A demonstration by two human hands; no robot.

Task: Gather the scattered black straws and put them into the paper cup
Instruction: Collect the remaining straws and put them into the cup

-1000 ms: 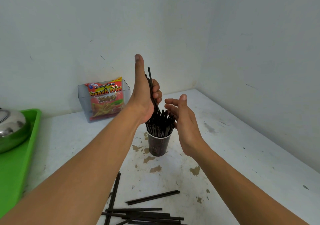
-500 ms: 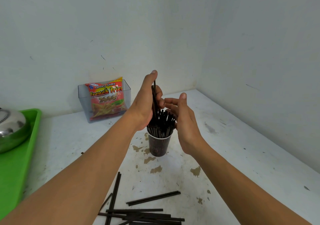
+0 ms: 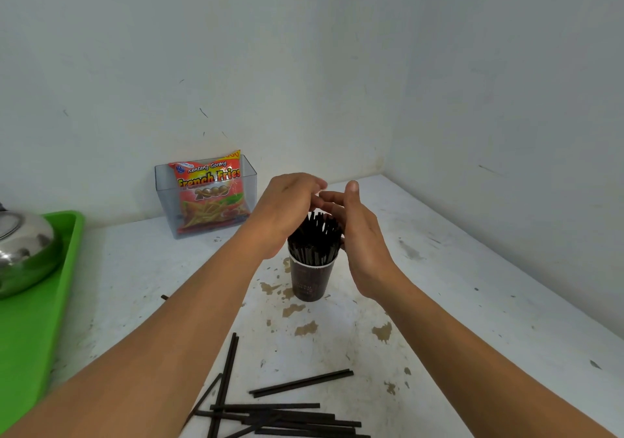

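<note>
A dark paper cup (image 3: 309, 282) stands upright mid-table, packed with black straws (image 3: 314, 241) that stick out above its rim. My left hand (image 3: 283, 208) hovers palm-down over the straw tops, fingers curved and holding nothing. My right hand (image 3: 361, 231) is cupped open against the right side of the bundle, fingertips near those of the left hand. Several loose black straws (image 3: 287, 417) lie in a pile on the table near me. A pair (image 3: 228, 370) lies lengthwise to their left and another pair (image 3: 300, 383) lies crosswise above the pile.
The white stained table (image 3: 472, 302) fits into a wall corner. A clear box (image 3: 162, 181) with a French Fries snack bag (image 3: 211, 194) stands at the back. A green tray (image 3: 33, 319) holding a metal pot (image 3: 23, 252) sits at the left. A short straw end (image 3: 164, 297) shows beside my left forearm.
My left hand came down from above the cup, and the straws it held are now in the cup. It now covers the tops. My right hand moved in closer to the bundle.
</note>
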